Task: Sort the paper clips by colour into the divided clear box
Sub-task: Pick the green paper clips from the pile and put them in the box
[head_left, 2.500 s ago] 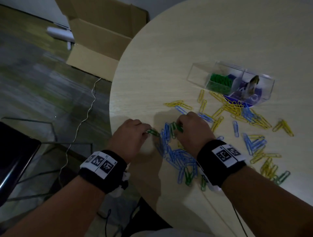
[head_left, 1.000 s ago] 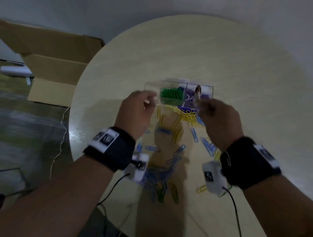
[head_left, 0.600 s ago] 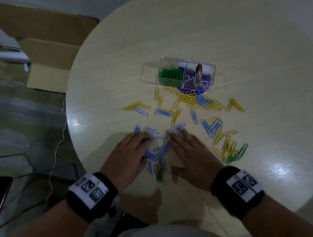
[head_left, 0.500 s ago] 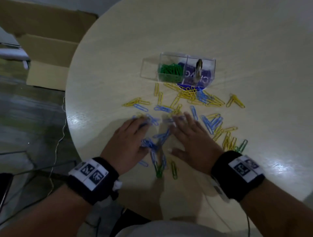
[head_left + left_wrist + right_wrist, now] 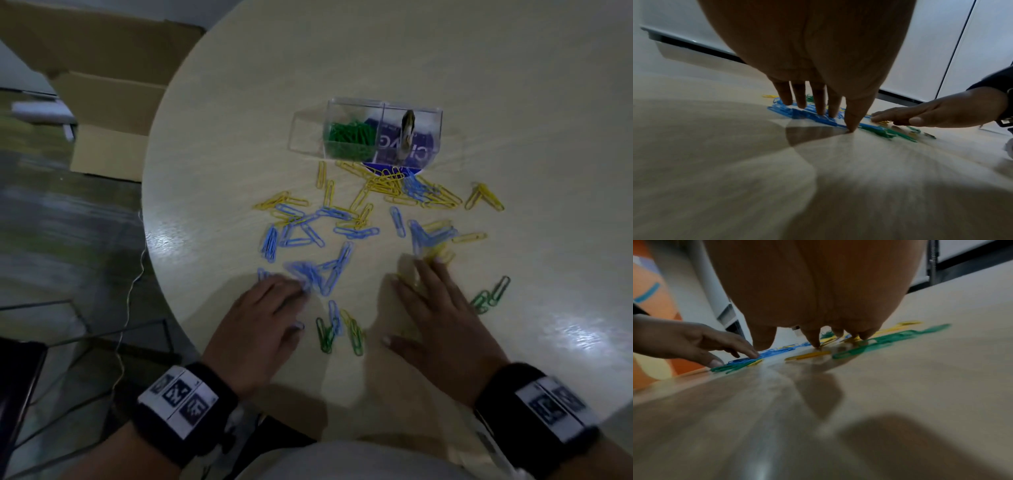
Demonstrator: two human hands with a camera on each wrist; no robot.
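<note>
The divided clear box (image 5: 382, 132) stands at mid-table; its middle compartment holds green clips (image 5: 351, 135). Blue clips (image 5: 310, 236) and yellow clips (image 5: 387, 186) lie scattered in front of it. My left hand (image 5: 263, 322) lies flat with straight fingers, its fingertips (image 5: 819, 107) pressing on a blue clip pile (image 5: 317, 274). My right hand (image 5: 435, 308) is also flat, its fingertips (image 5: 816, 341) on yellow clips (image 5: 436, 253). A few green clips (image 5: 325, 334) lie between the hands, and more green clips (image 5: 491, 294) lie right of the right hand.
A round pale wooden table (image 5: 376, 51) carries everything; its edge curves just left of my left hand. An open cardboard box (image 5: 102, 99) stands on the floor at the left. A thin cable (image 5: 132, 291) hangs beside the table edge.
After going up to the box, both hands came back down flat onto the clips. In the last half second they spread apart, the right hand sliding right onto yellow clips.
</note>
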